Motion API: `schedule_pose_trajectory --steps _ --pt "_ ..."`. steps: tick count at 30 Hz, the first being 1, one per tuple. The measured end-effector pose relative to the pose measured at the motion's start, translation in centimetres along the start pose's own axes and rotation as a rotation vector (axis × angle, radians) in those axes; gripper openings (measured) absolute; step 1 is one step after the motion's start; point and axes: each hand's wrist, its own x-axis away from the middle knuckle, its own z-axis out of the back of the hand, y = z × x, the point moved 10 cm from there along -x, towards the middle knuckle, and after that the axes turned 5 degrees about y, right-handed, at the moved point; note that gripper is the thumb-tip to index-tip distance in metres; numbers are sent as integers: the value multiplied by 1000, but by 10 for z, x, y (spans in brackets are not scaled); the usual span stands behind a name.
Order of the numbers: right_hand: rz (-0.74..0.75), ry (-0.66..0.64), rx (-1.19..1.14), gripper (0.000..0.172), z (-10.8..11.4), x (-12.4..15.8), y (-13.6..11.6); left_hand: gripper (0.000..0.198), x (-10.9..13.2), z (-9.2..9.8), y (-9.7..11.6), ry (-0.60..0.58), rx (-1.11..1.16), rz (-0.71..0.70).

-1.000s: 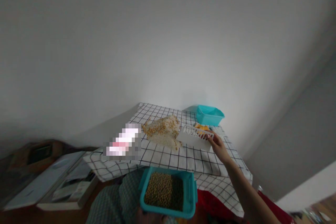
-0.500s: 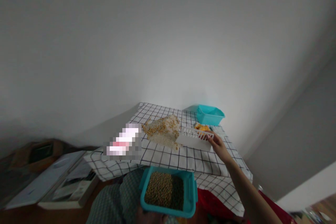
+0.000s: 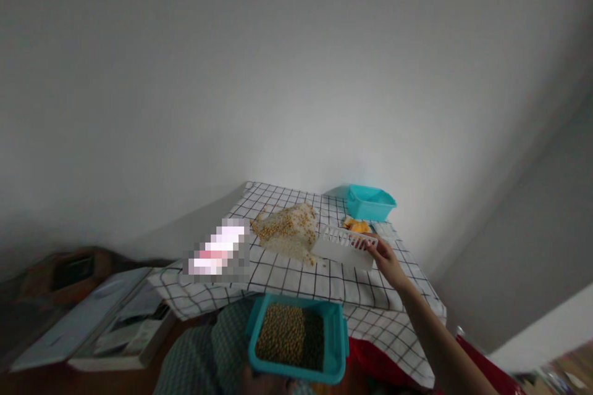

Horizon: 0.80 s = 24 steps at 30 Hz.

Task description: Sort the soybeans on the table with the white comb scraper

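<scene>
My right hand (image 3: 385,259) pinches the right end of a white slotted plastic basket (image 3: 345,252), fingers closed on its rim. The basket is tilted, its left end beside a heap of yellow beans and rice-like grains (image 3: 290,228) on the checked cloth. Below, in front of the table, a teal plastic basket (image 3: 336,336) holds tan beans (image 3: 281,334) on its left and small dark green beans (image 3: 314,339) on its right. Dim at the bottom edge, my left hand (image 3: 266,382) grips the teal basket's near side; most of its fingers are hidden.
A second teal basket (image 3: 370,202) stands at the table's back right, with an orange-yellow item (image 3: 356,226) in front of it. A blurred-out bright screen (image 3: 217,251) lies on the left. An open white box (image 3: 125,339) is on the floor at left. A wall rises behind.
The right hand and the white basket have shifted very slightly, the basket tilting a little more. The teal basket has hardly moved.
</scene>
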Motion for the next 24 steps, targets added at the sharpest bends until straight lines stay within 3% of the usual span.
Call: schedule_pose_trajectory --steps 2,6,9,16,24 --pt "-11 -11 -10 31 -1 1 1 47 -1 9 2 76 -48 8" --pt "-9 -11 -38 33 -4 2 1 39 2 5 6 141 -53 -64" --pt "6 1 -32 33 -5 0 0 39 5 -6 -5 115 -11 16" --pt "-1 -27 -41 29 -11 1 -1 36 2 5 0 115 -37 12" --pt "-27 -14 -45 34 -12 5 -2 37 5 -3 -2 124 -35 6"
